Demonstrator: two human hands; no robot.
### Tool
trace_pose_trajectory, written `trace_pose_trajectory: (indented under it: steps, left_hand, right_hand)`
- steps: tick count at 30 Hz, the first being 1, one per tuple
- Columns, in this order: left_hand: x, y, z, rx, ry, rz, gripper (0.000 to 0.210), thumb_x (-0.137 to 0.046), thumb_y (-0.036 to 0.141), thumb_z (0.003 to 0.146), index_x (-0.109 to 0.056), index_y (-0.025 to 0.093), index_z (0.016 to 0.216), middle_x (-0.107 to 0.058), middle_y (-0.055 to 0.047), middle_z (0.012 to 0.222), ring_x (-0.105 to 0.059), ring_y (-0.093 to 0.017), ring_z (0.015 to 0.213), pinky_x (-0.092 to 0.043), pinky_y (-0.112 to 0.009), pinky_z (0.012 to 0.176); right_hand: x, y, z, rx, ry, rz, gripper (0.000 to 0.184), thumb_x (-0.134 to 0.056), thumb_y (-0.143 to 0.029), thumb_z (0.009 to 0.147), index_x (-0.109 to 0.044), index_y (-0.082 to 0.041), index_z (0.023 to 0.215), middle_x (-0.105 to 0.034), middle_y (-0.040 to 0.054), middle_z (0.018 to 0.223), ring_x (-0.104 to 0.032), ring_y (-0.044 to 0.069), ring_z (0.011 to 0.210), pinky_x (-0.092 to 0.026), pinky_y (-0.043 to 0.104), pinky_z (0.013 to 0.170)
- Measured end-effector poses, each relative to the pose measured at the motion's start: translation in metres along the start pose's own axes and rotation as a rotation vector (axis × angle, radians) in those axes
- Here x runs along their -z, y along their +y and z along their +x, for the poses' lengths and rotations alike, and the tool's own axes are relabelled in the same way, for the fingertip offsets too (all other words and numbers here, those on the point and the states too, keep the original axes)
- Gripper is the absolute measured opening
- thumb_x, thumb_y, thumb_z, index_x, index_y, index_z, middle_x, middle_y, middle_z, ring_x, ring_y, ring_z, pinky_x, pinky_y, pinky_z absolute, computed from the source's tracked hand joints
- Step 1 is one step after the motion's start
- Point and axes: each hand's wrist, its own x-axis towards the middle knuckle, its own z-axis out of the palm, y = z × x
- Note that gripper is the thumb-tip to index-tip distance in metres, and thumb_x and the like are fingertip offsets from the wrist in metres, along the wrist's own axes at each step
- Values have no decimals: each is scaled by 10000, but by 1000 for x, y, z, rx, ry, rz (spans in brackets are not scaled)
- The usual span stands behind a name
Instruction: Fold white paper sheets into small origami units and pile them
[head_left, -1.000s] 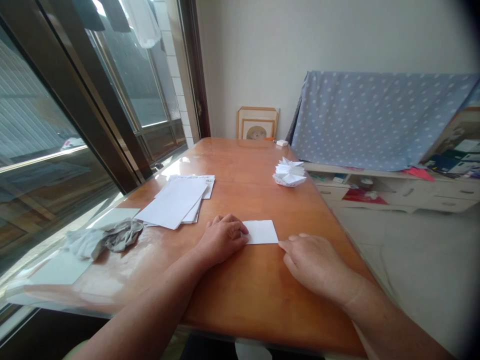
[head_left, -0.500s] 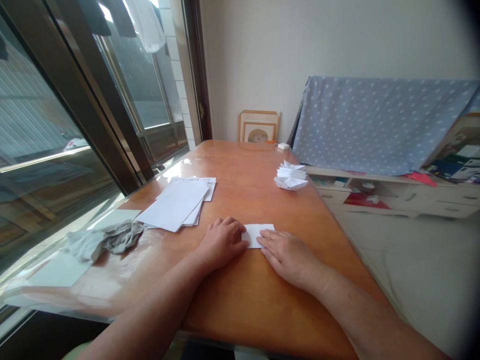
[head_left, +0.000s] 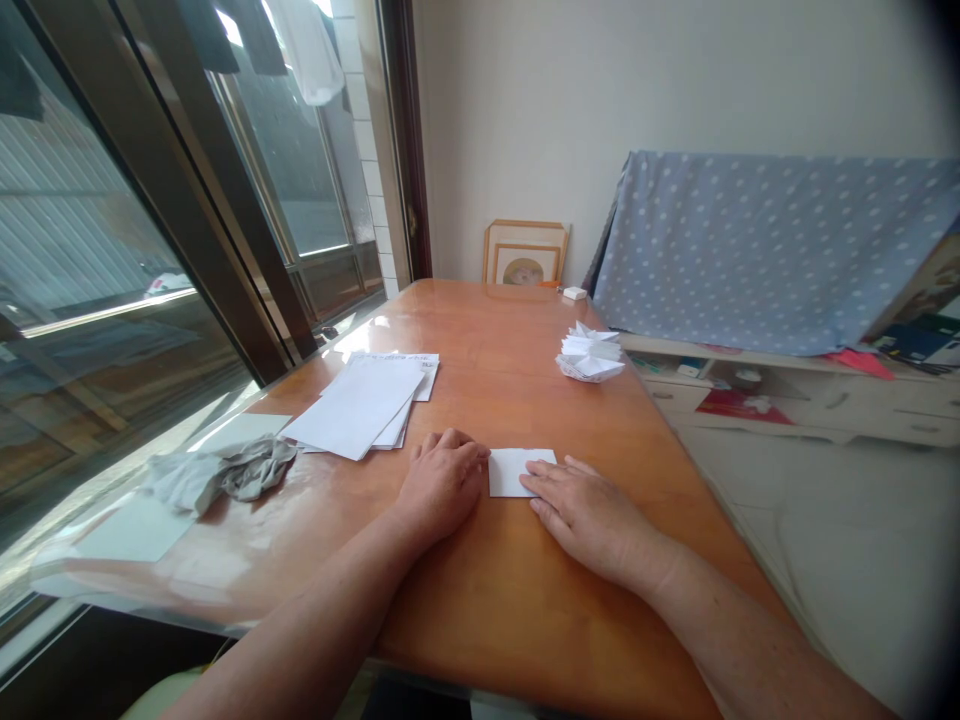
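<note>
A small folded rectangle of white paper (head_left: 506, 474) lies flat on the wooden table in front of me. My right hand (head_left: 581, 505) rests on its right part, fingers stretched out and pressing the paper down. Just off the paper's left edge is my left hand (head_left: 446, 480), with its fingers curled together and the fingertips close to the upper left corner. The left thumb is hidden, and nothing shows in that hand.
A stack of white sheets (head_left: 360, 405) lies to the left, with a crumpled grey cloth (head_left: 259, 468) nearer me. Pointed folded papers (head_left: 590, 355) stand at the table's right edge. A small white box (head_left: 574, 293) sits at the far end of the table (head_left: 487, 330).
My left hand has drawn slightly left off the paper, so its left edge now shows. The right hand stays on the paper. The whole view has shifted a little.
</note>
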Motion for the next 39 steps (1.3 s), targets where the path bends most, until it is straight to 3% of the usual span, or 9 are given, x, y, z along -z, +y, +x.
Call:
trace_pose_trajectory:
  steps: [4,12,21,27,32,39]
  left_hand:
    - [1,2,0,-10,-9,31,304,-412,401,982,-697,349,1076,-624,-32,1176,-518,-273,1081,-388,-455,964]
    - [6,4,1,25,-31,79,216,-581,473,868,-696,338,992,-584,-46,1244,-478,-329,1166,-369,-508,971]
    - [9,-3,-3,-63,-72,50,411,-666,583,778,-659,345,1112,-579,-55,1266,-460,-348,1230,-350,-505,1016]
    - [10,2,-4,-17,-46,50,473,-552,674,836,-630,279,1084,-602,-79,1214,-467,-341,1224,-348,-500,1018]
    - [10,2,-3,-16,-31,70,413,-605,631,820,-634,261,1001,-605,-75,1219,-469,-344,1219,-353,-495,1008]
    - [13,4,-3,-83,-51,35,312,-650,479,830,-666,286,1075,-600,-62,1259,-476,-330,1223,-353,-465,1000]
  right_hand:
    - [0,-1,0,-10,-3,-2,325,-487,-218,969,-667,-228,1240,-635,84,1349,-578,238,1237,-358,495,1132]
    - [2,-2,0,-26,-17,8,334,-475,-225,974,-665,-240,1248,-629,93,1355,-578,241,1229,-355,499,1119]
    - [3,-2,-2,-51,-42,45,363,-461,-238,982,-637,-259,1299,-613,59,1387,-540,241,1282,-321,518,1146]
    - [-2,0,-2,-47,-12,76,386,-478,-244,968,-629,-236,1323,-600,79,1402,-548,247,1280,-355,483,1142]
    - [-7,1,-2,-82,32,119,418,-505,-283,953,-622,-205,1347,-608,108,1389,-571,268,1255,-442,445,1080]
    - [-14,14,6,-203,217,156,495,-501,-293,935,-545,-193,1418,-593,118,1399,-552,288,1270,-439,460,1079]
